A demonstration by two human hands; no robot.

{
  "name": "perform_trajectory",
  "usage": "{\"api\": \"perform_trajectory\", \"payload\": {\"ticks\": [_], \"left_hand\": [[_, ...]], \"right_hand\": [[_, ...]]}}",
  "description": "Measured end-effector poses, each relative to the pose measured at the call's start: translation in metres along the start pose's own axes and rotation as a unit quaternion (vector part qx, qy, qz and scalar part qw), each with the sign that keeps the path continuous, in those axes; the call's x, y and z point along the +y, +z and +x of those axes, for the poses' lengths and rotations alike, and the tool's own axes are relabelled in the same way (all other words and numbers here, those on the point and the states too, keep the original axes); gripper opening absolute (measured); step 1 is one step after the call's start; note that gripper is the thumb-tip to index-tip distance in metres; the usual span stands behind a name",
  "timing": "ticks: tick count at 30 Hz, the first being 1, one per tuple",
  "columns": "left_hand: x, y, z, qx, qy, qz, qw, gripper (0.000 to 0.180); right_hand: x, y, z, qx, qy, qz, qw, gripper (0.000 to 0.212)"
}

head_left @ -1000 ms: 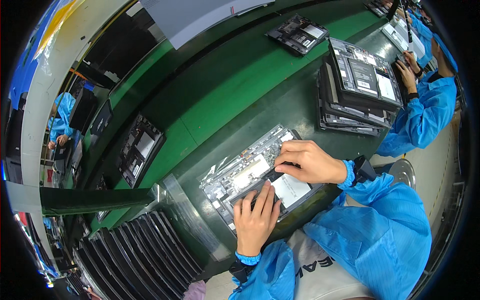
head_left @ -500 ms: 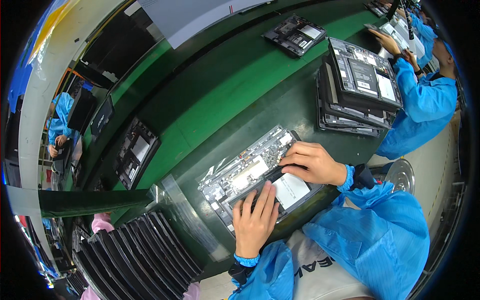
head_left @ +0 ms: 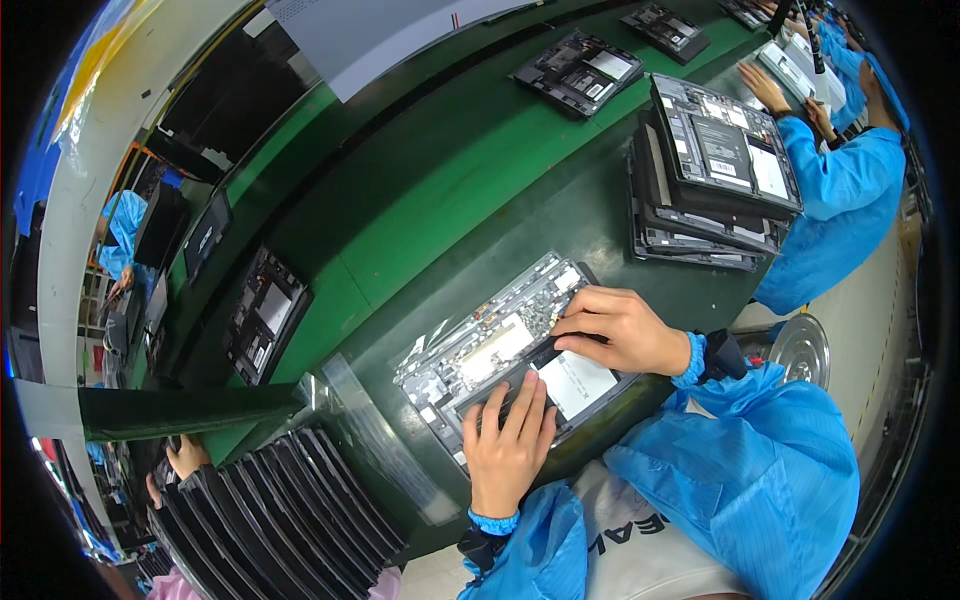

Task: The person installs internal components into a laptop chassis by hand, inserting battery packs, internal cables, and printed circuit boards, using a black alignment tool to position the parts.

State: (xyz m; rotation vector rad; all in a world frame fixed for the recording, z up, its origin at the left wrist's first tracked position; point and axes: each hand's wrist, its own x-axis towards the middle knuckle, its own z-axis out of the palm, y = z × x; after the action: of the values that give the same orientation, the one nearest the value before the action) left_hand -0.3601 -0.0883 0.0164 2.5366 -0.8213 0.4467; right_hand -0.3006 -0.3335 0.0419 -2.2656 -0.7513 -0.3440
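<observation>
An opened laptop base (head_left: 497, 345) lies tilted on the dark green bench in front of me, its circuit board and inner parts bare. My left hand (head_left: 507, 440) rests on its near left part with the fingers stretched out flat. A white rectangular part (head_left: 576, 384) sits in the base to the right of those fingertips. My right hand (head_left: 625, 332) is at the base's right side, thumb and fingers drawn together over a dark strip beside the circuit board. Whatever is between those fingertips is hidden.
Opened laptop bases form a stack (head_left: 725, 150) at the right. A row of upright dark panels (head_left: 285, 500) stands at lower left. More bases (head_left: 578, 72) lie on the green conveyor (head_left: 400, 220). A co-worker in blue (head_left: 845, 190) is beyond the stack; a round metal stool (head_left: 800, 350) is at right.
My hands stay nearly in place. Bases on the conveyor have shifted slightly left, and another shows at the far end. The co-worker's hand at right has opened; another person's hand appears by the dark panels.
</observation>
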Motion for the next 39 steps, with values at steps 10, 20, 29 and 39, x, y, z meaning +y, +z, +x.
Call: {"api": "perform_trajectory", "payload": {"ticks": [10, 20, 29, 39], "left_hand": [[-0.001, 0.000, 0.001, 0.012, -0.011, -0.023, 1.000, 0.037], [-0.002, 0.002, -0.001, 0.021, -0.005, -0.027, 0.999, 0.039], [0.008, -0.010, 0.003, 0.092, -0.193, -0.195, 0.957, 0.042], [0.003, -0.003, 0.018, 0.015, -0.258, -0.290, 0.921, 0.008]], "right_hand": [[-0.008, -0.012, 0.007, -0.043, 0.075, 0.027, 0.996, 0.013], [-0.005, -0.003, 0.009, -0.059, 0.038, 0.021, 0.997, 0.015], [-0.018, -0.001, 0.013, -0.038, 0.053, 0.110, 0.992, 0.014], [-0.013, -0.006, 0.004, 0.027, 0.077, 0.142, 0.986, 0.016]]}}
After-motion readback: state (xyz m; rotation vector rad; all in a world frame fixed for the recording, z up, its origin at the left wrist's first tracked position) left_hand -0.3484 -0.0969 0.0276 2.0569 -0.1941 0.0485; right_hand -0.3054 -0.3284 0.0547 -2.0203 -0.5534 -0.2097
